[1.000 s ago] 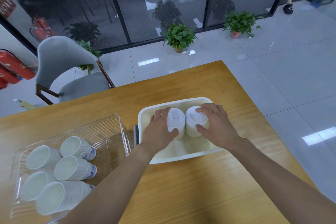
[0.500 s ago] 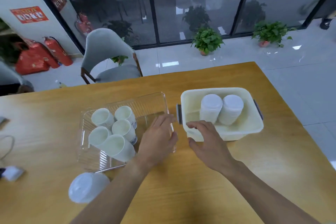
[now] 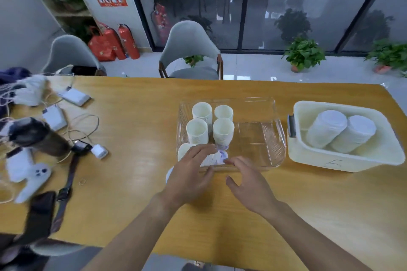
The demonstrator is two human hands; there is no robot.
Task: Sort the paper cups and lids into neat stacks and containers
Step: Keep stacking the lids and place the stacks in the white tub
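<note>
A clear plastic tray (image 3: pixel 279 130) sits mid-table with several white paper cup stacks (image 3: pixel 223 130) standing in its left half. One more cup stack (image 3: pixel 214 158) lies on its side at the tray's front left. My left hand (image 3: pixel 191 174) reaches over that lying stack, fingers spread and touching it. My right hand (image 3: pixel 246 182) hovers by the tray's front edge, fingers straight, holding nothing. A white lid stack (image 3: pixel 168 175) on the table peeks out behind my left hand. To the right, a white bin (image 3: pixel 343 163) holds two leaning lid stacks (image 3: pixel 328 127).
The table's left side is cluttered with cables, white chargers (image 3: pixel 54 116), a white controller (image 3: pixel 35 176), a dark phone (image 3: pixel 41 211) and a watch strap. Two grey chairs (image 3: pixel 189 50) stand beyond the far edge. The tray's right half holds nothing.
Both hands left the lid stacks in the white bin and moved left to the clear tray's front. The view swung left, bringing the cluttered end of the table into sight.
</note>
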